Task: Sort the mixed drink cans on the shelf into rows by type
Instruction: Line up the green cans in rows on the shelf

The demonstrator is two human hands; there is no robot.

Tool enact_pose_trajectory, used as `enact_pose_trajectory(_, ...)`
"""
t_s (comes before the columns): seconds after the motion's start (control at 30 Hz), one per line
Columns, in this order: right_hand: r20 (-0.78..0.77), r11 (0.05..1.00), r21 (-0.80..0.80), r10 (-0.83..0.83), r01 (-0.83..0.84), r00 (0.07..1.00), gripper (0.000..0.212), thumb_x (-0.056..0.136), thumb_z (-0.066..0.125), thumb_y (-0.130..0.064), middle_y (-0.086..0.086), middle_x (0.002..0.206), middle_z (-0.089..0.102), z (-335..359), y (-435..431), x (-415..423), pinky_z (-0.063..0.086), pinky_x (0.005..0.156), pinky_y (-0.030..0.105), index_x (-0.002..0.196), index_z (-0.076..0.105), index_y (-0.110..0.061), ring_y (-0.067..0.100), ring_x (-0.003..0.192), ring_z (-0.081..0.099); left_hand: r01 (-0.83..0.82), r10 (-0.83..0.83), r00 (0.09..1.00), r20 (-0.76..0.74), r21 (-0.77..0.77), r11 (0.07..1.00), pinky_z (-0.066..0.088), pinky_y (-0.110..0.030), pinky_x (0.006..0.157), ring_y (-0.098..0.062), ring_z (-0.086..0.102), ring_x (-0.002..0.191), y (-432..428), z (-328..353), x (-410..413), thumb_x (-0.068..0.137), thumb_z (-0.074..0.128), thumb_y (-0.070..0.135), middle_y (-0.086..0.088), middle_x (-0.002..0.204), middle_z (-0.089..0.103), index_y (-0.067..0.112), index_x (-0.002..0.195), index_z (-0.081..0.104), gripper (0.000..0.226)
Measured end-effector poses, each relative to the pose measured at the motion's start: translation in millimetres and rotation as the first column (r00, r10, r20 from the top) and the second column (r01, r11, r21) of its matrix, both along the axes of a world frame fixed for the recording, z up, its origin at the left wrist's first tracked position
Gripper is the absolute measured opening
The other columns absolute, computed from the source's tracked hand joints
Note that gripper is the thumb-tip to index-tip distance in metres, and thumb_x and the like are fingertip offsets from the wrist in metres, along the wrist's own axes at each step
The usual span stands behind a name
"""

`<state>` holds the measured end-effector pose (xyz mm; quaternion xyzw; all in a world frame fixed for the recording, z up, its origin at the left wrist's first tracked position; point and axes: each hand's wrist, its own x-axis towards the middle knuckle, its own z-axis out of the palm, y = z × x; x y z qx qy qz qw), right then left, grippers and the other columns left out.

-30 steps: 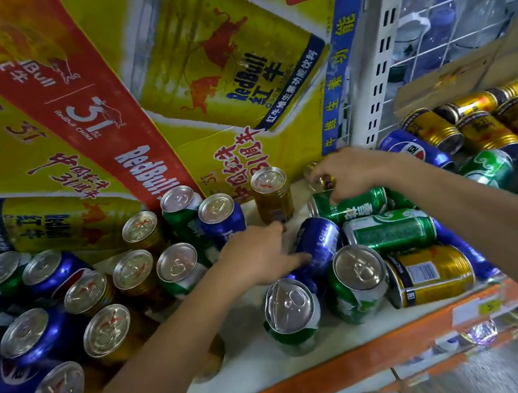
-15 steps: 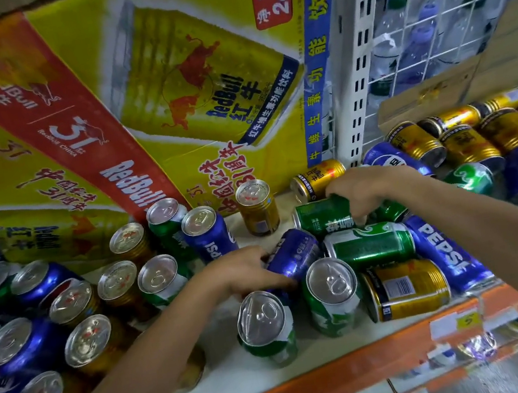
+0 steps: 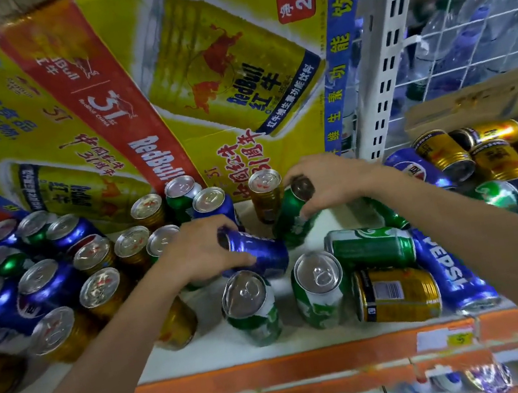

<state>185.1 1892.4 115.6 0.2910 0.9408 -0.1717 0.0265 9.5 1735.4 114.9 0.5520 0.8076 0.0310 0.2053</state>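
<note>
Head: blue can (image 3: 262, 253) in left hand (image 3: 197, 253) (green can (image 3: 291, 225) in right hand (image 3: 329, 184)).

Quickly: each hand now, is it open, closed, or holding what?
Left hand: grips the blue can.
Right hand: grips the green can.

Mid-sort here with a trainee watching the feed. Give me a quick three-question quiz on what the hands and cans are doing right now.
1. True or false: the left hand grips a blue can.
2. The right hand grips a can of which colour? A gold, B green, C blue.
3. Fill in: the gold barcode can near the front of the shelf lies on its ____.
Key: 1 true; 2 B, the green can; 3 side.
</note>
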Motion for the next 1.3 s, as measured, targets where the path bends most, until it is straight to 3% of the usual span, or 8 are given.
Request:
enact_pose_trajectory(0.13, -0.086, 0.998, 0.050, 0.043, -0.039, 0.995, 0.065, 0.074, 0.077, -0.036, 0.005, 0.121, 0.055, -8, -14, -20, 0.042, 0.084, 0.029, 0.132, 0.051, -0.023, 0.024, 0.109, 0.051, 0.074, -0.060, 0.984, -0.169, 0.078, 0.994, 0.038, -0.025, 0.080, -0.016, 0.052, 0.109, -6, 12, 9, 0.070, 0.077, 0.049, 0.002, 0.125, 0.056, 0.031, 0.126, 0.055, 0.063)
enact_pose_trajectory(0.23, -0.076, 0.996, 0.083, 0.023, -0.017, 0.997, 0.068, 0.077, 0.074, -0.036, 0.005, 0.133, 0.052, -14, -16, -29, 0.041, 0.092, 0.031, 0.138, 0.045, -0.027, 0.026, 0.119, 0.049, 0.113, -0.101, 0.960, -0.262, 0.030, 0.993, 0.040, -0.031, 0.092, -0.021, 0.049, 0.117, -9, 12, 7, 0.069, 0.078, 0.049, -0.002, 0.131, 0.052, 0.032, 0.129, 0.053, 0.068)
enact_pose_trajectory(0.43, -0.117, 0.998, -0.012, -0.056, 0.055, 0.992, 0.079, 0.078, 0.074, -0.039, 0.003, 0.144, 0.042, -14, -22, -23, 0.032, 0.104, 0.030, 0.144, 0.034, -0.022, 0.024, 0.130, 0.040, 0.195, -0.194, 0.960, -0.203, -0.013, 0.981, 0.044, -0.033, 0.092, -0.021, 0.051, 0.116, -8, 16, -5, 0.078, 0.064, 0.059, -0.002, 0.130, 0.055, 0.030, 0.130, 0.054, 0.060)
enact_pose_trajectory(0.57, -0.146, 0.985, -0.084, -0.164, 0.153, 0.976, 0.079, 0.084, 0.067, -0.041, 0.005, 0.148, 0.035, -2, -25, -3, 0.029, 0.107, 0.030, 0.147, 0.025, -0.019, 0.023, 0.133, 0.037, 0.256, -0.225, 0.949, -0.220, 0.123, 0.959, 0.040, -0.032, 0.088, -0.021, 0.050, 0.111, 2, 23, 9, 0.085, 0.055, 0.058, -0.005, 0.120, 0.056, 0.029, 0.123, 0.056, 0.048)
enact_pose_trajectory(0.73, -0.092, 0.951, -0.031, -0.308, 0.307, 0.947, 0.041, 0.088, 0.065, -0.032, 0.006, 0.121, 0.059, -10, -13, 28, 0.039, 0.085, 0.026, 0.123, 0.056, -0.015, 0.023, 0.109, 0.056, 0.453, -0.402, 0.886, -0.232, 0.241, 0.858, 0.035, -0.036, 0.100, -0.023, 0.043, 0.123, 16, 22, 38, 0.087, 0.055, 0.054, -0.003, 0.133, 0.049, 0.028, 0.136, 0.046, 0.056)
enact_pose_trajectory(0.9, -0.069, 0.929, 0.055, -0.362, 0.365, 0.930, 0.032, 0.086, 0.067, -0.023, 0.013, 0.110, 0.065, -19, -3, 57, 0.037, 0.073, 0.026, 0.116, 0.060, -0.012, 0.025, 0.093, 0.060, 0.624, -0.574, 0.775, -0.264, 0.170, 0.763, 0.034, -0.038, 0.104, -0.022, 0.040, 0.125, 39, 23, 65, 0.086, 0.053, 0.058, 0.000, 0.138, 0.045, 0.029, 0.141, 0.037, 0.063)
enact_pose_trajectory(1.07, 0.017, 0.912, 0.107, -0.401, 0.397, 0.916, 0.050, 0.086, 0.067, -0.033, 0.016, 0.125, 0.054, -25, 12, 63, 0.041, 0.095, 0.038, 0.129, 0.050, -0.012, 0.032, 0.115, 0.052, 0.719, -0.702, 0.679, -0.216, 0.001, 0.695, 0.040, -0.038, 0.101, -0.025, 0.044, 0.125, 65, 15, 90, 0.087, 0.057, 0.052, -0.005, 0.137, 0.047, 0.023, 0.140, 0.040, 0.063)
enact_pose_trajectory(1.3, 0.075, 0.950, 0.032, -0.313, 0.312, 0.947, 0.053, 0.078, 0.071, -0.034, 0.012, 0.119, 0.055, -29, 49, 49, 0.041, 0.095, 0.035, 0.122, 0.052, -0.012, 0.029, 0.113, 0.052, 0.739, -0.763, 0.622, -0.175, -0.194, 0.646, 0.044, -0.032, 0.092, -0.025, 0.051, 0.116, 103, 1, 130, 0.084, 0.064, 0.048, -0.009, 0.130, 0.052, 0.012, 0.140, 0.039, 0.071)
